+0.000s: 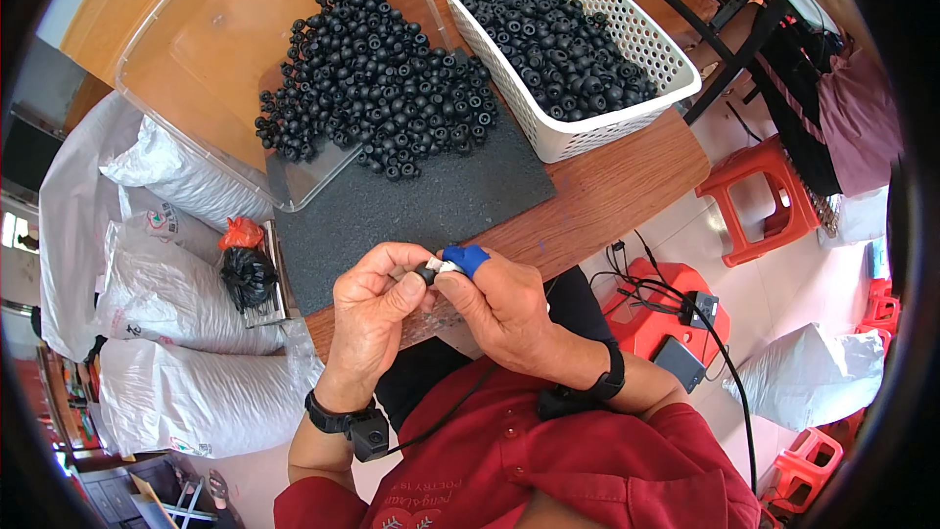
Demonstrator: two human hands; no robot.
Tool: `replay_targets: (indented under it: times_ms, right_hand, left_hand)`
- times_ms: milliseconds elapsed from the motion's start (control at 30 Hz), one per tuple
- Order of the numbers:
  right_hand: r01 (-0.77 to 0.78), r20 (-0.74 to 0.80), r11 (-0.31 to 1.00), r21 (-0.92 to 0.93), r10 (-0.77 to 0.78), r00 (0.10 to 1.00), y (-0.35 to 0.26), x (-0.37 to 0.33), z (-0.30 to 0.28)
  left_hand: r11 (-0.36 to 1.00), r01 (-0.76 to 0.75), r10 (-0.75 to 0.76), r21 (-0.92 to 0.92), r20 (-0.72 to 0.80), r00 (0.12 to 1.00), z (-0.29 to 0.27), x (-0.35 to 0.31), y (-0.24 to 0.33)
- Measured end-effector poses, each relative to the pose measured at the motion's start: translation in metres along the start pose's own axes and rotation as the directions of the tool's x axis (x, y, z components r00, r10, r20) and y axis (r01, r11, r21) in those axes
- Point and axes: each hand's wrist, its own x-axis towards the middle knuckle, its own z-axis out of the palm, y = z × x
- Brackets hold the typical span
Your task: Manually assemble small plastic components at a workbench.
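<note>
Near the table's front edge, my left hand (374, 301) pinches a small black round part (426, 275) between thumb and fingers. My right hand (504, 306) meets it there, its fingers closed; a blue cover (465, 258) wraps one finger. Something small and whitish (443, 265) shows at the right fingertips against the black part; I cannot make out whether it is a wrap or a held piece. Beyond my hands, a heap of similar black parts (392, 78) lies on a dark grey mat (411, 201), spreading up to a clear plastic bin (186, 122) tipped on its side.
A white perforated basket (578, 137) full of black parts stands at the right on the wooden table (636, 171). White sacks (196, 397) are stacked at the left. Red stools (759, 196) and cables (725, 353) lie to the right. Another person (862, 118) sits at the far right.
</note>
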Motion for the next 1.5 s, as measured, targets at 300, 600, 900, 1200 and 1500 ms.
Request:
replay_targets:
  times_ms: [300,600,900,1200,1500]
  right_hand:
    - [0.143,0.019,0.980,-0.138,-0.142,0.990,0.000,0.002,0.000]
    - [0.255,0.075,0.918,-0.302,-0.244,0.967,0.000,0.002,-0.004]
    - [0.362,0.136,0.851,-0.380,-0.336,0.932,0.005,0.003,-0.007]
    - [0.382,0.194,0.850,-0.362,-0.332,0.923,0.006,0.000,-0.008]
    - [0.236,0.065,0.952,-0.193,-0.227,0.972,0.007,-0.003,-0.001]
  left_hand:
    - [0.996,0.001,-0.001,-0.092,-0.006,1.000,0.003,-0.001,0.000]
    - [0.991,0.048,-0.054,-0.122,-0.044,0.998,0.002,-0.004,-0.003]
    - [0.972,0.089,-0.106,-0.218,-0.063,0.992,0.001,-0.006,-0.013]
    - [0.948,0.213,-0.226,-0.237,-0.029,0.974,0.000,-0.009,-0.009]
    - [0.950,0.176,-0.184,-0.259,-0.009,0.983,0.000,-0.006,-0.006]
